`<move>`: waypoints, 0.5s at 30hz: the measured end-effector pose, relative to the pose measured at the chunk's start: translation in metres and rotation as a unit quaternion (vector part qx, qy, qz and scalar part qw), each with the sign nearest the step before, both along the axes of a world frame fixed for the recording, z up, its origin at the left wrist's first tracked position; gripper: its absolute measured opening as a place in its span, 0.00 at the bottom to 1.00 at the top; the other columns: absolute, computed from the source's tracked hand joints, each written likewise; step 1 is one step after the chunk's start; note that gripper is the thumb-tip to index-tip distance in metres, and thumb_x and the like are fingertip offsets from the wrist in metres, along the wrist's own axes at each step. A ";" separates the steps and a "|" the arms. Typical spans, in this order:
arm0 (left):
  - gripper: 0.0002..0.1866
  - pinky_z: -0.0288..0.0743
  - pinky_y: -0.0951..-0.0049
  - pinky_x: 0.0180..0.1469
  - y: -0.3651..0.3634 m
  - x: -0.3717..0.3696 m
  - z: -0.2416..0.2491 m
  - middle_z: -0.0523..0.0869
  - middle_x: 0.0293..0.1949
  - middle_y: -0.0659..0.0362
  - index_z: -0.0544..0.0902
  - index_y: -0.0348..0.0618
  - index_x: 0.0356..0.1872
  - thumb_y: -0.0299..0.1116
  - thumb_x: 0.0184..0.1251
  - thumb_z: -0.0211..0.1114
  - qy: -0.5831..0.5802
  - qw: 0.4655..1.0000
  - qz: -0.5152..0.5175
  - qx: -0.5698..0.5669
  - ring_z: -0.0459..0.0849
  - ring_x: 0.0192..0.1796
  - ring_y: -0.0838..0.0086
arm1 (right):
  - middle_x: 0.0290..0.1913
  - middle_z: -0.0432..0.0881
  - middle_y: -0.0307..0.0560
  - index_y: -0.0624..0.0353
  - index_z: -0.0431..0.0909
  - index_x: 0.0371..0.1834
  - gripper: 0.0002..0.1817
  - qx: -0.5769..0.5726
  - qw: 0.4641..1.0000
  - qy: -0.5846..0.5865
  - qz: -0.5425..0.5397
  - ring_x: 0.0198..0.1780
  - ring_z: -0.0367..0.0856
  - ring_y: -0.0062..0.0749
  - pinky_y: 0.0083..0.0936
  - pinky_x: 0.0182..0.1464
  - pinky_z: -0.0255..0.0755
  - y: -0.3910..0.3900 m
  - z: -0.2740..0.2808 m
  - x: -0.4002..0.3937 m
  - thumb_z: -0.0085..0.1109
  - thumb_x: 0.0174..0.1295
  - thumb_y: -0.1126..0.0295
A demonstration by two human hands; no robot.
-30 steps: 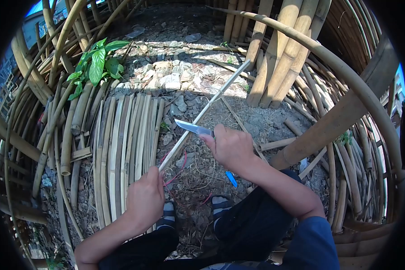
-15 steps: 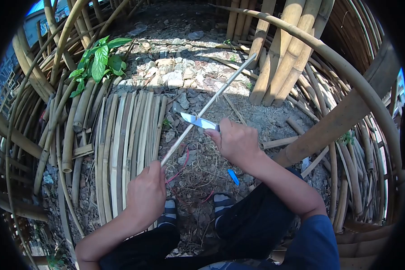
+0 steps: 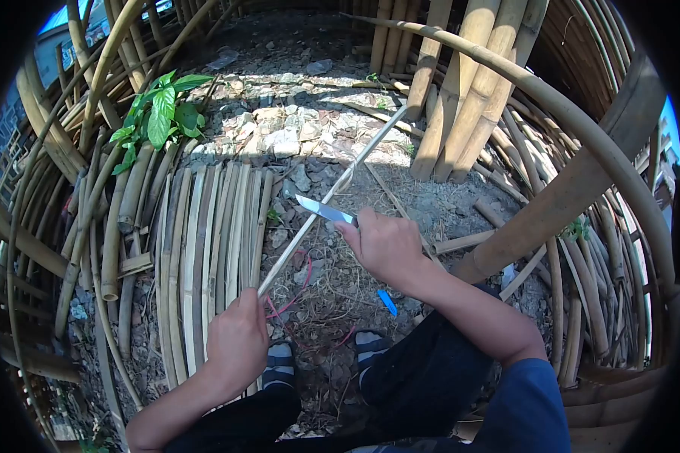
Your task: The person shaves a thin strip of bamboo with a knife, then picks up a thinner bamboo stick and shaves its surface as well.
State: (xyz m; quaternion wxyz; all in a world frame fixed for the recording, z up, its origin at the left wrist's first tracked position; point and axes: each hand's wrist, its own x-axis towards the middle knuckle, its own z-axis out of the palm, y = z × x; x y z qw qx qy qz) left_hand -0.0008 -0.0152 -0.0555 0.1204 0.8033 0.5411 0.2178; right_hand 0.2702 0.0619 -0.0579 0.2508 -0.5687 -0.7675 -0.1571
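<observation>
A thin pale bamboo strip [image 3: 291, 250] runs diagonally from lower left to upper right. My left hand [image 3: 236, 341] is closed round its lower end. In my right hand [image 3: 387, 245] is a knife [image 3: 326, 211], gripped by the handle, its bright blade lying across the middle of the strip and pointing left. Just above the blade, a sliver of the strip stands slightly proud. The knife's handle is mostly hidden in my fingers.
Split bamboo slats [image 3: 204, 264] lie side by side at the left. Thick bamboo poles [image 3: 476, 90] stand at the upper right, and a large pole [image 3: 559, 185] slants across the right. A blue object [image 3: 387, 303] and pink string [image 3: 307, 272] lie on the ground near my feet.
Both hands, the strip and the knife sit a little lower and further left in view. The blade is slightly further from the strip's far end, and a raised sliver now shows above it.
</observation>
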 end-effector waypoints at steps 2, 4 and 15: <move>0.08 0.73 0.46 0.26 -0.001 -0.002 -0.001 0.79 0.23 0.40 0.70 0.36 0.33 0.27 0.75 0.56 -0.003 1.000 0.000 -0.013 0.81 0.25 0.42 | 0.15 0.77 0.48 0.58 0.72 0.26 0.23 0.028 0.999 -0.034 0.025 0.16 0.80 0.43 0.39 0.17 0.70 0.004 -0.001 0.006 0.55 0.72 0.50; 0.09 0.73 0.46 0.26 -0.003 -0.003 0.001 0.79 0.23 0.40 0.70 0.36 0.33 0.27 0.75 0.56 -0.006 1.000 0.002 -0.024 0.81 0.25 0.42 | 0.16 0.78 0.47 0.57 0.72 0.26 0.23 0.038 0.998 -0.041 0.016 0.16 0.81 0.42 0.38 0.17 0.70 0.019 -0.001 0.025 0.55 0.72 0.50; 0.10 0.72 0.45 0.27 -0.012 -0.031 -0.005 0.78 0.22 0.40 0.69 0.36 0.32 0.28 0.76 0.54 0.014 0.998 0.055 -0.016 0.80 0.24 0.41 | 0.35 0.84 0.73 0.69 0.84 0.35 0.38 -0.074 0.930 0.132 -0.335 0.42 0.84 0.67 0.55 0.48 0.76 0.058 0.016 0.144 0.34 0.78 0.44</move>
